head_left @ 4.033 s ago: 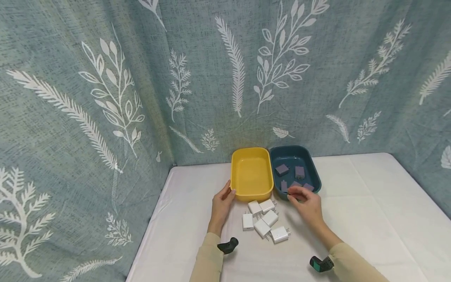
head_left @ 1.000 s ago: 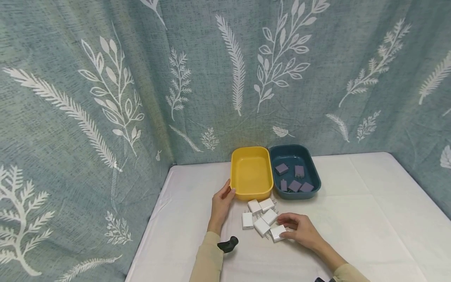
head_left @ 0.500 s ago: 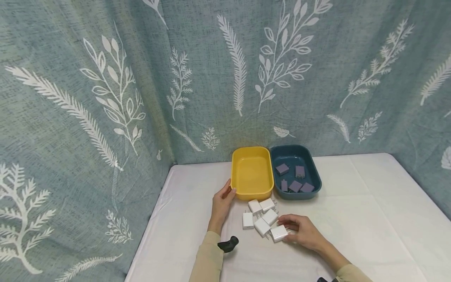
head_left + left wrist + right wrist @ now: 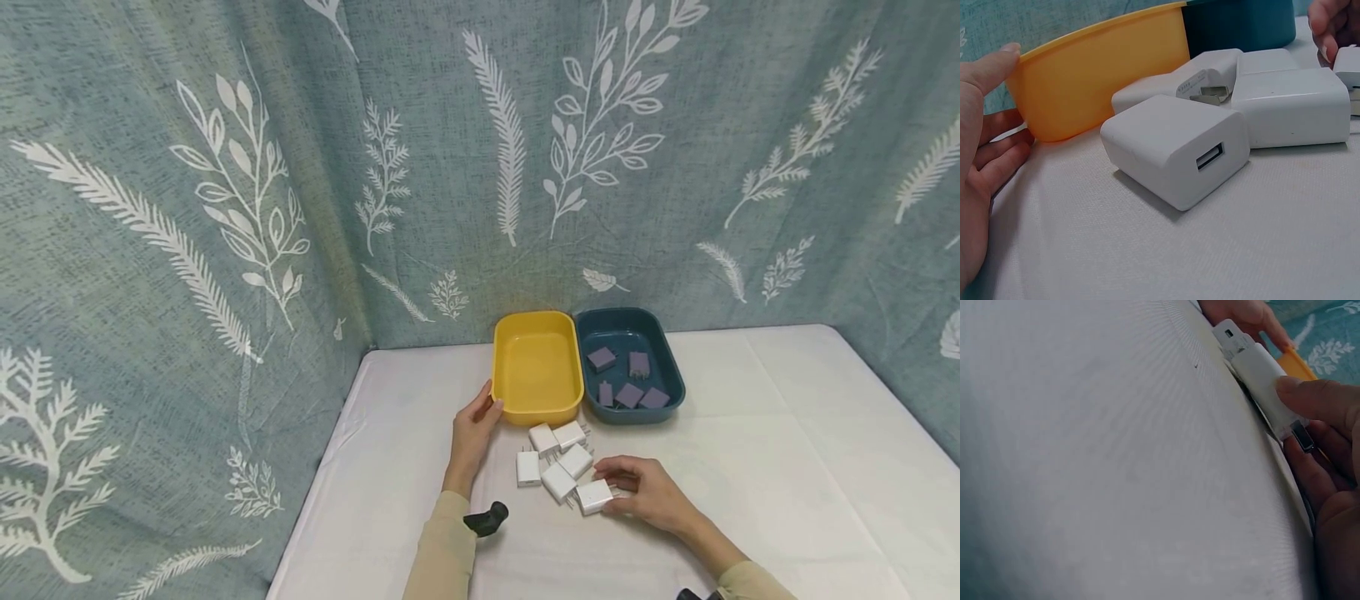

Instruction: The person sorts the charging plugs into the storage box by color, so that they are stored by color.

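My left hand (image 4: pixel 471 433) holds the front left corner of a yellow bin (image 4: pixel 538 417). In the left wrist view its thumb lies on the rim and the other fingers touch the outer wall. My right hand (image 4: pixel 651 496) is bent around the prong end of a white USB charger (image 4: pixel 592 497) lying on the table. The right wrist view shows the thumb against that charger's side and the other fingers by its metal prongs; their contact is partly hidden. Several more white chargers (image 4: pixel 558 482) are clustered between the hands, one with its USB port (image 4: pixel 1210 156) facing the left wrist camera.
A dark blue bin (image 4: pixel 633 416) touches the yellow bin's right side and contains several purple chargers (image 4: pixel 638 363). Both stand on a white tablecloth (image 4: pixel 750 433), close to a leaf-patterned curtain (image 4: pixel 465 208) behind the table.
My right hand has come from the front of the blue bin to the nearest white charger, its thumb edging right over the last second. My left hand keeps its place.
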